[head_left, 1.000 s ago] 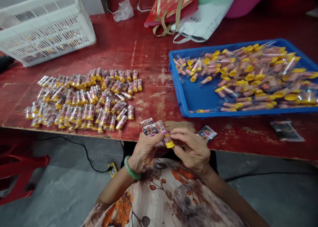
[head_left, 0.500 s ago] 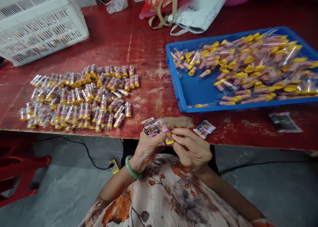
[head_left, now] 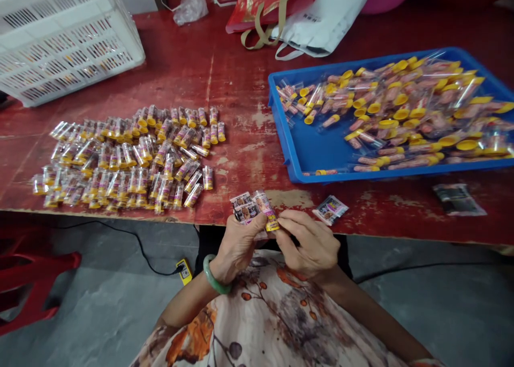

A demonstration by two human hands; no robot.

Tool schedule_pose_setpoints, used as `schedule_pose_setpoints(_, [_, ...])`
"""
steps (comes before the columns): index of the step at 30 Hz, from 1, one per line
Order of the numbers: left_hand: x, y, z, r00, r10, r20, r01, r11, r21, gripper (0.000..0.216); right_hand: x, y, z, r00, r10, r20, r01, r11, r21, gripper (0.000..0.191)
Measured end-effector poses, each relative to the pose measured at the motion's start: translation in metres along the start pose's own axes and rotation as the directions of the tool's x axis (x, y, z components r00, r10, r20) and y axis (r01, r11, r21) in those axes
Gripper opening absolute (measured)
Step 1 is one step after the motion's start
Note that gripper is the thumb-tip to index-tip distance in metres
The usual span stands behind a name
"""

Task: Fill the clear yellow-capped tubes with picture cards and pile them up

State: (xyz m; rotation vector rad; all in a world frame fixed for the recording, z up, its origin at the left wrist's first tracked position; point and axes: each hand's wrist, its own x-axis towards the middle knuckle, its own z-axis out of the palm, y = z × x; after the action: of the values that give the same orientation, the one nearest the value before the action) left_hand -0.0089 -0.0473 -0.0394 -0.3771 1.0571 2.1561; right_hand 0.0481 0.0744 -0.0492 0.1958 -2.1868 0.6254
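Note:
My left hand (head_left: 236, 244), a green bangle at its wrist, is closed around several small printed packets (head_left: 243, 206) and a clear tube with a yellow cap (head_left: 265, 209). The tube leans against the packets under my thumb, its yellow end toward me. Fingertips of my right hand (head_left: 309, 244) are bent together at that yellow end; whether they pinch the cap or only touch it is hard to see. To the right, a printed packet (head_left: 330, 210) lies at the table's near edge. Rows of labelled, yellow-capped tubes (head_left: 132, 153) cover the table on the left.
A blue tray (head_left: 286, 147) on the right holds a heap of yellow-capped tubes (head_left: 401, 110). Near it lies a dark packet (head_left: 460, 199). A white slatted crate (head_left: 72, 40) stands back left; a red bag (head_left: 269, 6) and white bag (head_left: 321, 32) lie behind. A red stool (head_left: 36, 281) is below left.
The tube in my left hand has tilted slightly and stands a little further apart from the packets. My right fingers have shifted slightly left with its yellow end. Things on the table stay put.

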Motion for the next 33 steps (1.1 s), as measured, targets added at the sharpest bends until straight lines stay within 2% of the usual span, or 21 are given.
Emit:
schedule_pose_setpoints(4, [-0.001,0.000,0.001,1.000,0.002,0.023,-0.001,1.000,-0.023,0.033,-0.001,-0.001,-0.002,0.999,0.040,0.012,-0.041,0.998,0.046,0.016])
schedule_pose_setpoints(13, [0.000,-0.006,-0.001,1.000,0.018,0.002,-0.018,0.999,-0.032,0.031,-0.007,0.001,0.000,0.999,-0.034,-0.003,0.033,0.998,-0.055,0.018])
schedule_pose_setpoints(20, [0.001,-0.004,-0.001,1.000,0.007,0.010,-0.006,1.000,-0.027,0.031,-0.006,0.003,0.003,0.993,-0.115,0.040,0.119,0.984,-0.131,0.016])
schedule_pose_setpoints(22, [0.000,-0.001,-0.001,1.000,-0.008,0.018,0.008,1.000,-0.025,0.031,-0.003,0.001,0.002,0.995,-0.097,0.033,0.100,0.988,-0.114,0.015])
schedule_pose_setpoints(26, [-0.001,0.002,-0.001,0.999,-0.019,0.046,0.020,1.000,-0.018,0.030,0.004,-0.004,0.001,1.000,0.020,0.001,-0.020,0.999,-0.044,0.021])
schedule_pose_setpoints(33, [0.000,-0.001,-0.002,0.997,-0.008,0.072,0.008,1.000,-0.009,0.026,-0.002,-0.004,0.000,0.998,-0.053,0.018,0.054,0.997,-0.057,0.019])
